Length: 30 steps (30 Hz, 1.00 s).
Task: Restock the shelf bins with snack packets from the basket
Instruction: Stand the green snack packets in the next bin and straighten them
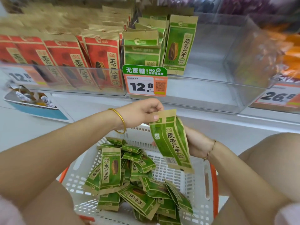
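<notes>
Above the white basket (196,181) I hold green snack packets (172,142) upright. My left hand (142,113) pinches their brown top edge. My right hand (194,142) is behind them, gripping their right side. Several more green packets (129,181) lie loose in the basket. On the shelf above, a clear bin (211,90) holds a few green packets (178,46) standing at its left end; the rest of that bin is bare.
Left of it a clear bin (65,88) is packed with red packets (100,59). A green and orange price tag (145,82) reading 12.8 hangs between the bins. Orange packs (290,54) sit at far right. A blue-edged tray (35,108) of wrapped sweets lies lower left.
</notes>
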### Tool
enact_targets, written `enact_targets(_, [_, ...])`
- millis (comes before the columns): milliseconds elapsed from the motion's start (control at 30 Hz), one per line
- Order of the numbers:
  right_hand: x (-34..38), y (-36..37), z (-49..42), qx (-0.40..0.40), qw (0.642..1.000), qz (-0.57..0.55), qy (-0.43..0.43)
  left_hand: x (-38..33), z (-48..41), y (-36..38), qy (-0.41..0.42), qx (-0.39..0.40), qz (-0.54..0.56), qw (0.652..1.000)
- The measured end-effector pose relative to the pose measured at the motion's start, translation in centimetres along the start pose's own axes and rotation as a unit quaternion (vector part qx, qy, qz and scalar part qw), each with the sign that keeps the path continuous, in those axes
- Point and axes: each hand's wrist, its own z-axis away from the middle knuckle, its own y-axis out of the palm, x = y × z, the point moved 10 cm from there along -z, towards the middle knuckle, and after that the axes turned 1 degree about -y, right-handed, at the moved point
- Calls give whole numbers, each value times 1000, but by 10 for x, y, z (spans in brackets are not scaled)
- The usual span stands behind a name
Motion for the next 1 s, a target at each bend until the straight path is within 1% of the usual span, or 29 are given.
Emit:
enact_targets(100, [1, 19, 7, 71, 996, -41, -17, -11, 2, -3, 47, 5, 38, 998])
enact_targets(167, [5, 21, 12, 100, 992, -72, -30, -16, 3, -9, 65, -7, 79, 995])
enact_targets(233, [12, 19, 18, 105, 990, -81, -50, -21, 4, -17, 76, -31, 82, 993])
enact_targets(300, [22, 17, 25, 101, 989, -80, -72, -31, 6, -23, 90, -50, 60, 993])
enact_targets(367, [34, 7, 33, 71, 990, -83, -92, -47, 7, -26, 110, -56, 19, 992])
enact_targets(433, [50, -5, 44, 39, 988, -96, -114, -70, 12, -33, 133, -100, -49, 985])
enact_targets(467, [60, -9, 51, 29, 986, -106, -124, -86, 18, -40, 160, -146, -99, 971])
enact_targets(500, [71, -13, 57, 18, 983, -121, -134, -105, 27, -47, 204, -203, -162, 944])
enact_targets(567, [94, -25, 67, -31, 975, -162, -151, -142, 49, -52, 298, -294, -303, 856])
enact_targets(600, [108, -31, 71, -57, 969, -178, -163, -154, 56, -52, 327, -325, -366, 809])
enact_targets(633, [122, -35, 73, -75, 965, -179, -179, -160, 58, -53, 340, -348, -416, 768])
enact_targets(667, [133, -36, 75, -88, 965, -167, -185, -162, 56, -56, 340, -364, -455, 738])
enact_targets(700, [142, -36, 75, -101, 966, -148, -185, -160, 51, -59, 325, -373, -485, 721])
enact_targets(767, [157, -39, 74, -137, 966, -113, -186, -150, 38, -64, 278, -378, -525, 710])
enact_targets(867, [186, -45, 68, -171, 958, -101, -207, -133, 25, -69, 221, -373, -547, 716])
enact_targets(1000, [224, -75, 46, -254, 934, -92, -234, -129, 21, -72, 199, -372, -563, 710])
